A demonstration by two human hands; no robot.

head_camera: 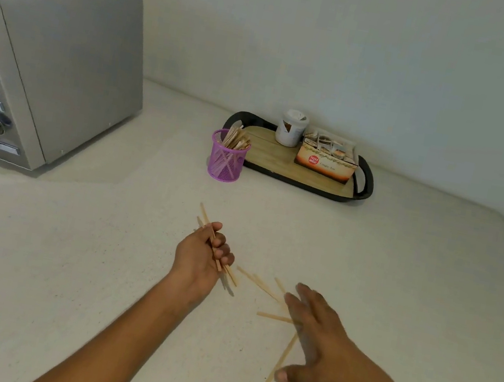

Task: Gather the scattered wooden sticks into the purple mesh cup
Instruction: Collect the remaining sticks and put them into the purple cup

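The purple mesh cup (226, 158) stands on the white counter, holding several wooden sticks upright. My left hand (202, 254) grips a small bundle of wooden sticks (206, 214), whose ends poke out above and below the fist. Several loose sticks (256, 282) lie scattered on the counter between my hands. My right hand (314, 343) hovers over them with fingers spread and straight. One long stick (279, 364) runs under that hand, between thumb and fingers. I cannot tell whether the hand touches it.
A black-rimmed tray (328, 189) behind the cup carries a white jar (291, 127) and a box of tea bags (327, 158). A silver microwave (52, 71) stands at the left. Walls close the counter at the back and right.
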